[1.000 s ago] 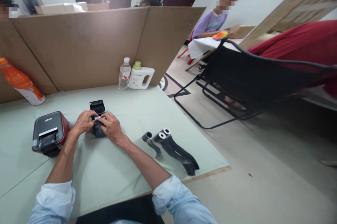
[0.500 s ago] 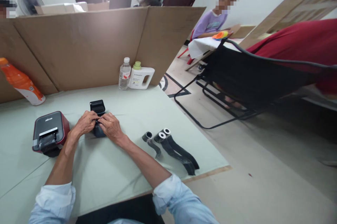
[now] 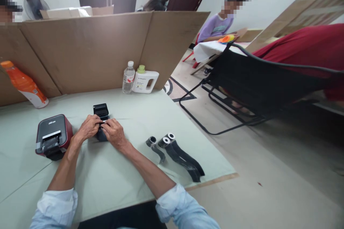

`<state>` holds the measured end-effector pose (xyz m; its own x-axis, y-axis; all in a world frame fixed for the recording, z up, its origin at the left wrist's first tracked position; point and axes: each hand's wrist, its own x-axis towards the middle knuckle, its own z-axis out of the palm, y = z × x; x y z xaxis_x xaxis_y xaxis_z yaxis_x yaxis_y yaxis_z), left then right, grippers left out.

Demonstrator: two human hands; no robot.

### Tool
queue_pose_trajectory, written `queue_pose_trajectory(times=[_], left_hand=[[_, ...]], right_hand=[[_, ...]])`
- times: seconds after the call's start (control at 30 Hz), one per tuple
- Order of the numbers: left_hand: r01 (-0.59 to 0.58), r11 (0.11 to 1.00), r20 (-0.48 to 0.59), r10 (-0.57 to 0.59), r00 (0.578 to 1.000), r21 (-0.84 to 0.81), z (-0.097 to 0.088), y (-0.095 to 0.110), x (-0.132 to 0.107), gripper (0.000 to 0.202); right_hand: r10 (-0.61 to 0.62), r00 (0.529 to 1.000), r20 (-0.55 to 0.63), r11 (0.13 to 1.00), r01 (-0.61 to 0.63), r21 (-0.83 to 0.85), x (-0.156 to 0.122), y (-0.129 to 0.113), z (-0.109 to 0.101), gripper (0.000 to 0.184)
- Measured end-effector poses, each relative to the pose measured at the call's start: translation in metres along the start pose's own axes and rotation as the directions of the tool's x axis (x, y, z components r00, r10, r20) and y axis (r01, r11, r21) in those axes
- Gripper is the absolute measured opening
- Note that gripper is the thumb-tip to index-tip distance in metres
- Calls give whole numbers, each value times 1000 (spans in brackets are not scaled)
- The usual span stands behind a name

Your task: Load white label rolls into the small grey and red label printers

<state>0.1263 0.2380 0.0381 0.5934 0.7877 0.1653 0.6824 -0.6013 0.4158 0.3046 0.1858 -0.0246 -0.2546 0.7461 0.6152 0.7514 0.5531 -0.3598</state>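
Observation:
A small dark device, which looks like a portable label printer [image 3: 101, 136], stands on the table with its lid [image 3: 100, 109] raised. My left hand [image 3: 89, 127] reaches its opening from the left, thumb and fingers pinched. From the other side my right hand [image 3: 114, 133] meets it there, fingertips also pressed together and almost touching the left ones. Whatever the fingertips hold is too small and covered to make out. Beside my left forearm sits a larger black and red label printer [image 3: 54, 134], a dark strip hanging from its front.
Black ribbon rolls on white cores [image 3: 182, 155] and a smaller roll [image 3: 156, 148] lie to the right with tails unwound. Against a cardboard screen [image 3: 94, 49] stand a water bottle [image 3: 128, 78], a white jug [image 3: 145, 82] and an orange bottle [image 3: 25, 85]. A folding chair [image 3: 258, 82] is beyond the table's right edge.
The view has shifted slightly, so everything sits a little lower and to the right. Both hands remain at the small printer's opening, with only slight finger movement.

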Motion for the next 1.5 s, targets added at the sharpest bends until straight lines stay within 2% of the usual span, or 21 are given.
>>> queue_pose_trajectory(times=[0.4,0.67,0.73,0.8,0.83,0.9,0.97,1.0,1.07,1.17,1.3,1.43,1.5], left_hand=[[-42,998,47,39,998,55,3,-6,0,41],[-13,999,30,12,999,41,3,-6,1,44],[0,1000,-9,0,1000,19,4,-9,3,46],[75,997,-123,-76,989,-11,4,-14,6,50],[130,991,-196,-135,971,-36,4,-17,8,51],[252,959,-310,-279,909,-127,4,-25,14,51],[338,913,-330,-399,855,-227,5,-31,22,49],[364,893,-317,-437,842,-265,6,-33,26,49],[374,875,-288,-460,840,-306,9,-36,34,47],[341,878,-274,-438,856,-336,13,-34,38,43],[280,897,-311,-389,867,-342,14,-27,25,45],[71,959,-332,-164,929,-275,13,-20,-1,43],[22,971,-304,-96,948,-238,14,-19,-14,44]], right_hand=[[-36,999,-6,999,36,5,-2,-1,1,13],[-58,998,-24,998,58,-37,-1,0,4,20],[-63,998,-20,997,62,-43,-1,0,4,18],[-63,998,-18,997,63,-42,-1,-1,3,17],[-64,998,-19,997,63,-42,-1,-1,3,17],[-66,998,-18,997,65,-41,-1,-2,2,16],[-67,998,-16,997,67,-38,-1,-2,2,15],[-66,998,-15,997,66,-36,-1,-2,1,14],[-65,998,-17,997,64,-34,-2,-2,0,13],[-72,997,-29,997,71,-36,-3,-3,-1,13],[-82,996,-41,996,80,-45,-7,-4,-2,13],[-83,996,-42,996,81,-47,-9,-5,-2,13],[-80,996,-40,996,79,-42,-10,-5,-3,13]])
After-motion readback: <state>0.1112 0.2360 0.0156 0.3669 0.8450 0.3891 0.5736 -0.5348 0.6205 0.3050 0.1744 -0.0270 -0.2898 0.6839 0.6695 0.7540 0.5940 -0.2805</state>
